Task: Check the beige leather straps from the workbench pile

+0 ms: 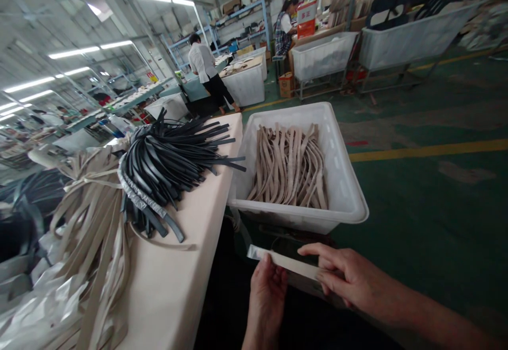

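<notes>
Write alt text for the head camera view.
A person's left hand and right hand hold a pale strip between them, below a white bin of beige straps. To the left, a table carries a bundle of black straps and more beige ones.

Both hands meet low in the view, just in front of the white bin [341, 202]. The left hand [266, 292] comes up from below with its forearm nearly upright, the back of the hand toward the camera, fingers curled and the thumb pressed on the near end of a pale strip [283, 261]. The right hand [353, 281] reaches in from the right on a bare forearm, palm down, fingers stretched flat over the strip's other end, pinching it.
</notes>
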Demonstrator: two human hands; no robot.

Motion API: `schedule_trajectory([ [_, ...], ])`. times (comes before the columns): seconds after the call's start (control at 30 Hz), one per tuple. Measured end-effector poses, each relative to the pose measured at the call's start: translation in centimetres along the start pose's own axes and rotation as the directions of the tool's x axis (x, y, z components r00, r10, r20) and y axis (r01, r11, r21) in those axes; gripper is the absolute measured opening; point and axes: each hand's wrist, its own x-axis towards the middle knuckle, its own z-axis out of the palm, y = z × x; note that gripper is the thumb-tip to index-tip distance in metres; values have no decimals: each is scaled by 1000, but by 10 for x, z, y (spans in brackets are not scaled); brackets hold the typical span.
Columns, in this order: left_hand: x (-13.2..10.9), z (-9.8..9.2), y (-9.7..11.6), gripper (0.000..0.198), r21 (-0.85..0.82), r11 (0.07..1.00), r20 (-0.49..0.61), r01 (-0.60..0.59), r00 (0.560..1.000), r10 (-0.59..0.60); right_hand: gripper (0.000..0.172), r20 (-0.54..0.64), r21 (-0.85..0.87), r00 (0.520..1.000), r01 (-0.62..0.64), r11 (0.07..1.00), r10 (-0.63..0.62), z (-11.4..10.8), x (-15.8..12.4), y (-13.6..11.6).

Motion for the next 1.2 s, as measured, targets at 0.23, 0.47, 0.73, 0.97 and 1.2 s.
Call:
schedule_trajectory([
  [0.23,-12,-3,-12,11,-3,1000,129,-29,991,29,52,16,-100,996,92,991,-91,12,19,-8],
  [0.47,-25,-2,-5,14,-65,997,-37,31,999,-34,57,2,-232,999,42,972,-42,-25,-24,-11],
  [0.73,-29,4,-9,12,-66,997,2,42,999,-42,55,1,-256,994,105,961,-109,0,2,-19],
  [0.97,-31,12,-4,17,-79,988,-15,131,991,-133,54,13,-314,997,81,946,-81,-22,-10,-28],
  [1.2,-25,10,1,18,-149,989,-107,-3,994,-13,62,43,-305,997,69,950,-59,-16,-6,-20],
])
